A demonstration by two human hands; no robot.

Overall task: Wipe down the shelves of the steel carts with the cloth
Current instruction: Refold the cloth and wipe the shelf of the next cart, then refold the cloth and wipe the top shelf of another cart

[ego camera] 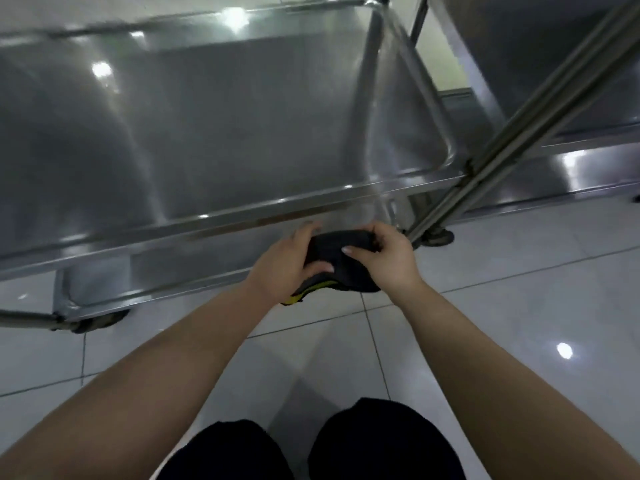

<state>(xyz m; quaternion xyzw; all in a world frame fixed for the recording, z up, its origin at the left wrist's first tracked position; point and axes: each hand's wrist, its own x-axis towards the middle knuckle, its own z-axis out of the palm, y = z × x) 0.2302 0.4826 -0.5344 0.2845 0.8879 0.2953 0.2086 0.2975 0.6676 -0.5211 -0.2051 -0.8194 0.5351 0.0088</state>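
A dark cloth with a yellow edge is bunched between both hands, just in front of the steel cart's near rim. My left hand grips its left side and my right hand grips its right side, thumbs on top. The steel cart fills the upper left, its top shelf a shallow shiny tray seen from above. A lower shelf shows beneath the near rim.
A second steel cart stands at the right, with a slanted steel post between the two. Cart wheels rest on the glossy white tiled floor. My knees in black show at the bottom.
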